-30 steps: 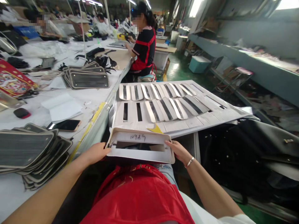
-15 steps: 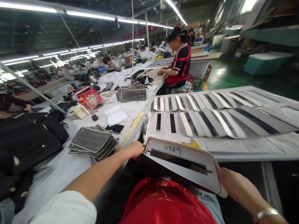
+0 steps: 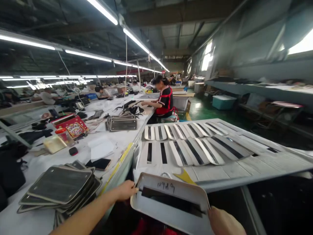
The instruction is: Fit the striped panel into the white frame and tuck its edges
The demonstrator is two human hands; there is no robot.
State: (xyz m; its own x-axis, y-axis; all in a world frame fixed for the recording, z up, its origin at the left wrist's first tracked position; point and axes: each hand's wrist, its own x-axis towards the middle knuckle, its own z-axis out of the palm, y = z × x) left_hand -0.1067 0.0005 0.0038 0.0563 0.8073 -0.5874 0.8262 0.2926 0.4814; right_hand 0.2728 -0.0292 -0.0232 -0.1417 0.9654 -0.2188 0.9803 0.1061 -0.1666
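Between my hands is a pale, rounded-corner panel with a raised rim, a long dark slot or strip along its middle and handwritten digits near its far edge. My left hand grips its left end, fingers closed on the rim. At the right end my right hand holds the edge, its fingers partly hidden behind the panel. Just beyond lies a white board with rows of similar curved pale panels, each with a dark strip. A yellow piece rests on the board's near edge.
Left of me, a white table carries a stack of dark grey panels, a second stack, a phone, papers and a red box. A co-worker sits farther along the table.
The view has tilted up and turned slightly, so the tables appear lower and farther left. Both hands still hold the panel, which now shows its inner face more fully.
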